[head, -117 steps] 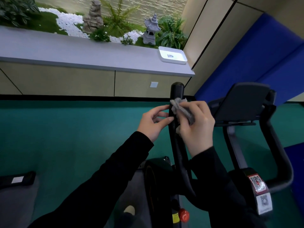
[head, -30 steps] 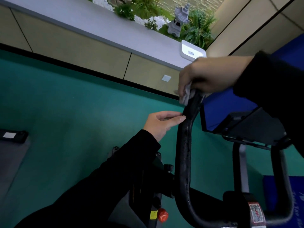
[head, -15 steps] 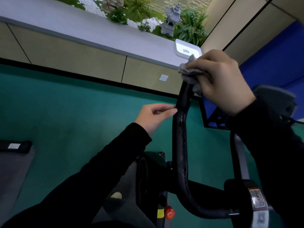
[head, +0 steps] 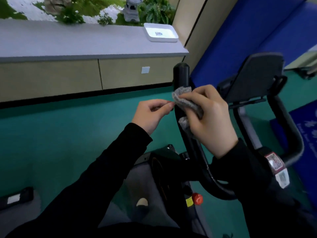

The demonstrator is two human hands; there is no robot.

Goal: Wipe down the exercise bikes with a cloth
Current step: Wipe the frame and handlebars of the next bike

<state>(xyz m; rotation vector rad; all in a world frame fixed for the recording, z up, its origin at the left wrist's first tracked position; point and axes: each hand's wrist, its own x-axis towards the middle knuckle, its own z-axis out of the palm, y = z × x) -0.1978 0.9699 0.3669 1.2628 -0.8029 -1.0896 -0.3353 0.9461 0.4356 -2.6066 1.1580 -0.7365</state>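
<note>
Around black tubular handlebar (head: 180, 73), nubby grey cloth (head: 186, 100).

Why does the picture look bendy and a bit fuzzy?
Head view: the wide lens curves the grey counter edge; the right hand with the cloth on the handlebar looks soft-edged, and the white tray is glary and washed out.

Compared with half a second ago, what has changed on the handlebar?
The right hand slid the cloth down from the bar's tip, which is now bare. It still holds the cloth; the left hand stays beside the bar.
</note>
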